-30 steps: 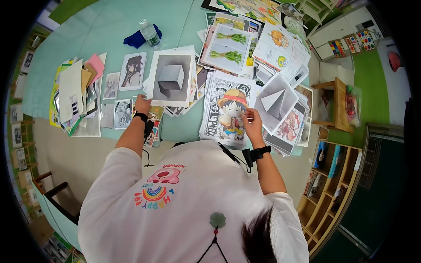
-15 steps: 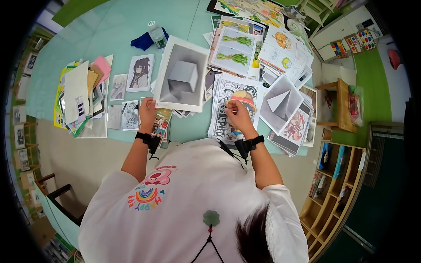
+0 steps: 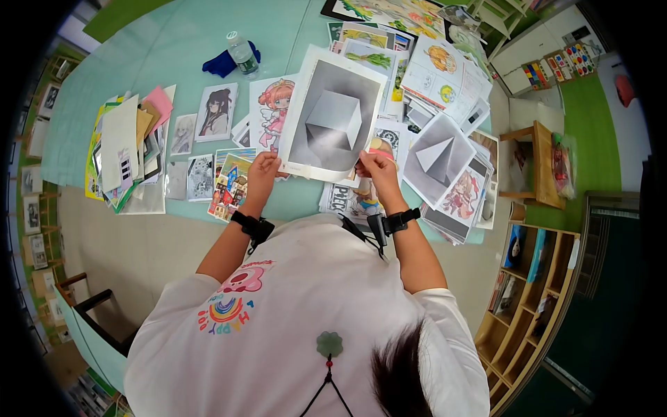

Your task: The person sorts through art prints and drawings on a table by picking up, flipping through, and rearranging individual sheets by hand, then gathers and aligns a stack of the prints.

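A shaded pencil drawing of a cube [image 3: 332, 115] is held up above the table, tilted, between my two hands. My left hand [image 3: 263, 179] pinches its lower left corner. At the lower right edge, my right hand [image 3: 378, 172] is closed on the same sheet. Behind it on the left, a picture of a pink-haired character [image 3: 272, 111] shows in part. Under my right hand lies a black-and-white comic print [image 3: 333, 197] with a straw-hat figure, partly covered by the drawing. A colourful illustrated card [image 3: 231, 186] lies beside my left wrist.
A pyramid drawing [image 3: 438, 160] tops the pile on the right, below vegetable sheets [image 3: 445, 69]. On the left lie a dark-haired character print [image 3: 216, 112] and a stack of mixed papers [image 3: 121, 146]. A water bottle [image 3: 243, 55] stands by a blue cloth [image 3: 221, 65].
The cube drawing has moved right and is now lifted and tilted over the comic print. My right hand has taken hold of it, and the pink-haired character picture has come into view.
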A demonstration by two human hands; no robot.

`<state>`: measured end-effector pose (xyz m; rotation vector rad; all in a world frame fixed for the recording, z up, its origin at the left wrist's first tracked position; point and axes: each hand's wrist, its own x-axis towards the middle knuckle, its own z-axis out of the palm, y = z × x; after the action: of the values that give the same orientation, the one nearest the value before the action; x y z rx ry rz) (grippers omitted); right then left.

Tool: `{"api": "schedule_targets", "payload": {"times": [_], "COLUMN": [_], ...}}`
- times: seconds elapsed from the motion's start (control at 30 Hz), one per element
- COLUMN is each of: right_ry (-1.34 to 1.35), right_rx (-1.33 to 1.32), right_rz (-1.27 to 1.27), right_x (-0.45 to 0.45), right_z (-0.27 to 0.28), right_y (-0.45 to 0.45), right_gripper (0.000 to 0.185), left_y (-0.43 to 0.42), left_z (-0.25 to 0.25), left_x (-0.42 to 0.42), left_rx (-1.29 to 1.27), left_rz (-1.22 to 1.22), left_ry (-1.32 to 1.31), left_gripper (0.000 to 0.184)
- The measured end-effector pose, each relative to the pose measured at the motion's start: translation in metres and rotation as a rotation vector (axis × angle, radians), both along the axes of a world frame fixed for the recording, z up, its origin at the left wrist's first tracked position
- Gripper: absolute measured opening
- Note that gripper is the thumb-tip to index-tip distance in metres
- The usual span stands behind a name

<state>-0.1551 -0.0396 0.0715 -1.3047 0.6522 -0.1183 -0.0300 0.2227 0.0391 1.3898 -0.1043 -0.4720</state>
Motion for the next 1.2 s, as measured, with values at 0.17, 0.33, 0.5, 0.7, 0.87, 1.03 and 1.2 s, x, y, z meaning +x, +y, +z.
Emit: {"api": "schedule_targets", "payload": {"times": [0.17,0.33,0.5,0.7,0.87,1.03,1.2], "right_ry": [0.012,0.027,0.155,0.156,0.188,0.125,-0.062], "right_rx": [-0.254,-0.678,-0.546,-0.306,-0.313,-0.036,0.153], "right_rz": [-0.132,-0.427,-0.638,-0.927,-0.955,-1.023,-0.911], "right_x": [-0.026,-0.068,-0.118,-0.162,-0.194,-0.203,-0.204], "right_z": [-0.029,-0.063,-0.063,-0.067,-0.084,-0.096,-0.100], "right_y": [-0.024,-0.078,-0.139,-0.194,-0.243,-0.254,-0.254], "right_gripper": [0.011,0.013,0.014,0.014,0.014,0.014,0.012], "left_y": [-0.017,-0.034,-0.049,-0.060,-0.054,-0.047,-0.045], "left_z": [-0.010,-0.010,-0.019,-0.016,-0.033,-0.050,-0.062], "left_x": [-0.009,-0.018,-0.021,-0.028,-0.033,-0.039,-0.045], "left_rx": [-0.027,0.012,0.015,0.053,0.091,0.112,0.132], "left_rz": [-0.050,-0.026,0.007,-0.025,-0.021,0.013,0.010], "left_ry": [0.010,0.037,0.054,0.138,0.156,0.169,0.202], "left_gripper": [0.010,0.012,0.012,0.011,0.013,0.012,0.014]}}
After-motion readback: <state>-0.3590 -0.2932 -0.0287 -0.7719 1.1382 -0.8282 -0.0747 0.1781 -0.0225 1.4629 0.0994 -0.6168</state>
